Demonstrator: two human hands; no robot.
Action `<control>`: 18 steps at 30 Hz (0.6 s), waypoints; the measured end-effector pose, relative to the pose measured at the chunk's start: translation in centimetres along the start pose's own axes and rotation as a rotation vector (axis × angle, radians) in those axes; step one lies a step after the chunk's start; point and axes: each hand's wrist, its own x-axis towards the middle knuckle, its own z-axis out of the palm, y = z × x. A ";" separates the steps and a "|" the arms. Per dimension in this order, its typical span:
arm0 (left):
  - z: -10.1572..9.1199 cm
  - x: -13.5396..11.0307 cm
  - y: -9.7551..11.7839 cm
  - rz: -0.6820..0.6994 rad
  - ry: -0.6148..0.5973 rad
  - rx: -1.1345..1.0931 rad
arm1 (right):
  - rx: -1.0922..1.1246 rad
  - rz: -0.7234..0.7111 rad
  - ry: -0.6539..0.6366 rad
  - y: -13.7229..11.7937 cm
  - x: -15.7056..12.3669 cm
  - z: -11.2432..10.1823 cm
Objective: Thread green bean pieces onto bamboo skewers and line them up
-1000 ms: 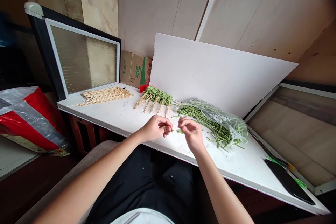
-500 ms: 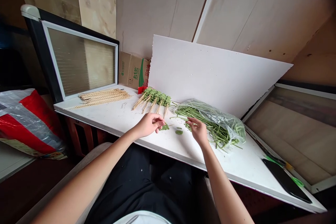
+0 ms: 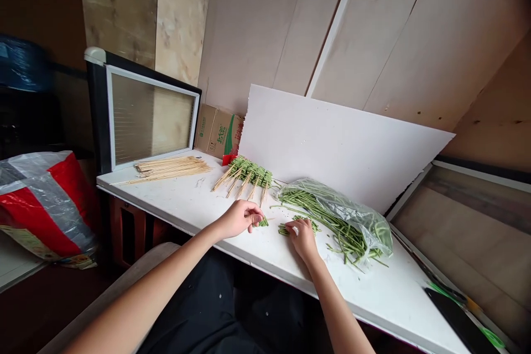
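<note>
My left hand (image 3: 240,217) is curled in a pinch just above the white board (image 3: 199,199), holding a skewer with short green bean pieces (image 3: 263,222) at its tip. My right hand (image 3: 302,235) rests on the board with its fingertips closed on small cut bean pieces (image 3: 283,228). Just right of it lies a clear plastic bag of long green beans (image 3: 340,213). Behind my hands lie several finished bean skewers (image 3: 246,170), and a pile of bare bamboo skewers (image 3: 170,167) lies at the far left of the board.
A white panel (image 3: 340,144) leans against the wall behind the board. A glass-fronted frame (image 3: 145,116) and a cardboard box (image 3: 218,130) stand at the back left. A red and white sack (image 3: 41,204) lies lower left. A dark phone (image 3: 460,318) lies at the right.
The camera tilted up, showing a wall socket. My right hand dropped from mid-air onto the board among the cut bean pieces; my left hand lowered with the skewer.
</note>
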 end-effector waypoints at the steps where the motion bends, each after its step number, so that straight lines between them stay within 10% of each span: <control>1: 0.1 0.0 -0.1 0.001 -0.001 0.003 | 0.011 -0.006 0.004 0.1 0.0 0.0; 10: -0.5 -0.3 -0.7 -0.034 -0.066 0.063 | 0.141 0.038 0.076 -2.3 1.0 -2.1; 18: -0.1 -0.7 -0.9 -0.040 -0.097 0.026 | 0.566 -0.126 -0.194 -11.9 1.6 -4.9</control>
